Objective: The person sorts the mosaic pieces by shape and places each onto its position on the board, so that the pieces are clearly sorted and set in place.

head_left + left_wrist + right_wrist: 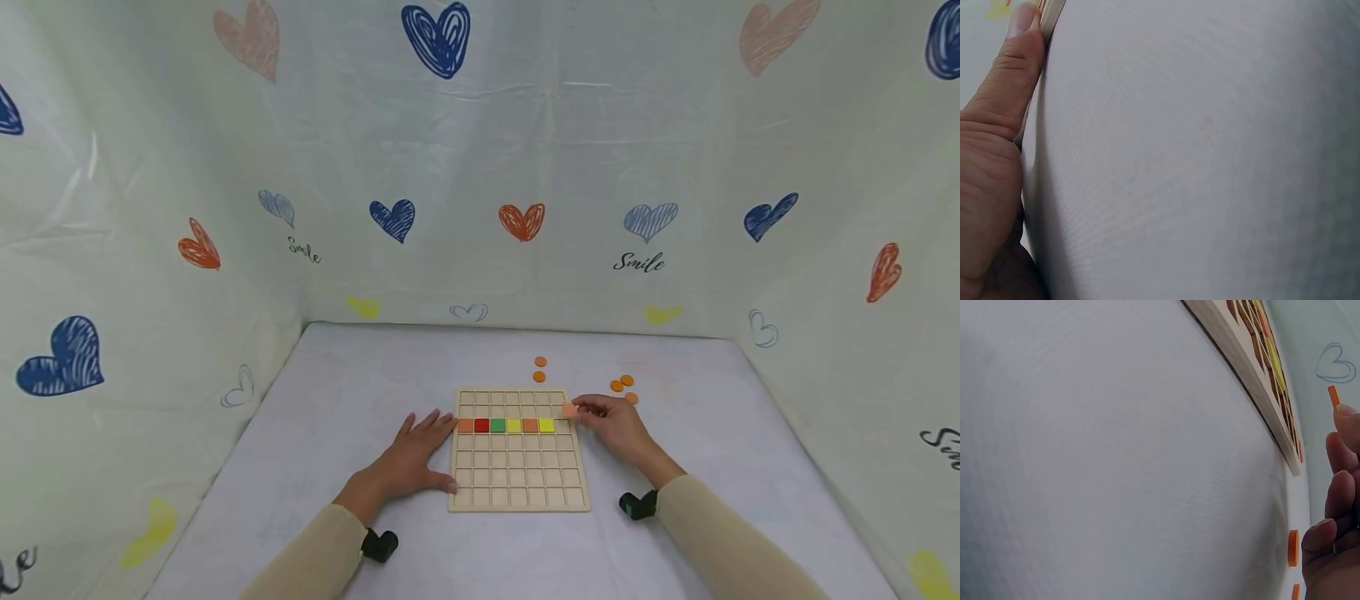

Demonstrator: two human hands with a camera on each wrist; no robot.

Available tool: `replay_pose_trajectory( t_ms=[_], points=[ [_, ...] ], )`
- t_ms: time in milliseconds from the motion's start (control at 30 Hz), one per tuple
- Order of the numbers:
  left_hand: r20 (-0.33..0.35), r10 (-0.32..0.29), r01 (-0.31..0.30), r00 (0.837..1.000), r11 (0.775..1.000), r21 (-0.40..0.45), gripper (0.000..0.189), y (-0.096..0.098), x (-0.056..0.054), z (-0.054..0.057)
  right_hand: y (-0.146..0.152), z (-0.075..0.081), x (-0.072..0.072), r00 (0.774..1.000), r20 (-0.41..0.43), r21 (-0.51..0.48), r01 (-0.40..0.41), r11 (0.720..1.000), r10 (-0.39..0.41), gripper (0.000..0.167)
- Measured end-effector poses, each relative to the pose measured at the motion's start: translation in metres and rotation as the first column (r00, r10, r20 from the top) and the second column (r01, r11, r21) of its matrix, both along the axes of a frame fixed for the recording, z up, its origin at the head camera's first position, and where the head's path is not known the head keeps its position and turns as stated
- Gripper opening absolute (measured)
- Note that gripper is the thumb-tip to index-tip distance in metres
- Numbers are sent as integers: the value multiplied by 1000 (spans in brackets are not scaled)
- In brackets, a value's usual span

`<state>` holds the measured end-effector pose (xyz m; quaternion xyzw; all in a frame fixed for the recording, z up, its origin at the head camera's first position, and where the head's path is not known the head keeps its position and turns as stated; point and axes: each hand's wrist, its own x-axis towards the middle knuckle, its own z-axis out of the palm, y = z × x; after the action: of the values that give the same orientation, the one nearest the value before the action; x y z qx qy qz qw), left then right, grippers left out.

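A wooden grid board (517,477) lies flat on the table, a single row of coloured square tiles (498,426) set across it. The tiles are orange, red, green and yellow. With fingers spread, my left hand (401,462) rests against the board's left side; its thumb (1021,37) touches the board edge in the left wrist view. My right hand (618,429) pinches an orange square tile (570,410) between thumb and fingertips over the board's upper right edge. In the right wrist view the tile (1334,395) stands up from the thumb tip, seen nearly edge-on.
Two orange discs (539,377) lie behind the board. Several more orange discs (617,386) are beyond my right hand. A white sheet printed with hearts (522,222) hangs behind and beside the table (300,417).
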<state>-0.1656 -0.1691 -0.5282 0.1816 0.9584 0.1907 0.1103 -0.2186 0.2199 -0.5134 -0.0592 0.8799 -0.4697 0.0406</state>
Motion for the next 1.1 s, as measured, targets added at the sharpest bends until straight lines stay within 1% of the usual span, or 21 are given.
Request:
replay_pose_trajectory(
  t_ms=[200,433,633,767,933,1100],
  points=[
    [-2,4,-4,1000,1000,1,118,1,0,-1,-2,-5,3,1000,23,8,1,1000,-1,27],
    [-3,-2,2,1000,1000,6,118,1,-1,-2,0,-12,4,1000,-1,16,-30,999,30,25],
    [-8,-2,2,1000,1000,-6,119,1,0,0,0,-17,2,999,-9,30,-33,999,33,25],
    [-13,1,-1,1000,1000,-6,118,1,0,1,-1,-17,2,999,-19,48,-37,998,38,25],
    [-11,2,-2,1000,1000,-2,119,0,-1,-1,-2,-18,1,999,-25,79,-45,996,47,26],
    [-10,-1,1,1000,1000,5,119,-1,-1,-1,-4,-18,1,998,-33,89,-53,995,56,25]
  ],
)
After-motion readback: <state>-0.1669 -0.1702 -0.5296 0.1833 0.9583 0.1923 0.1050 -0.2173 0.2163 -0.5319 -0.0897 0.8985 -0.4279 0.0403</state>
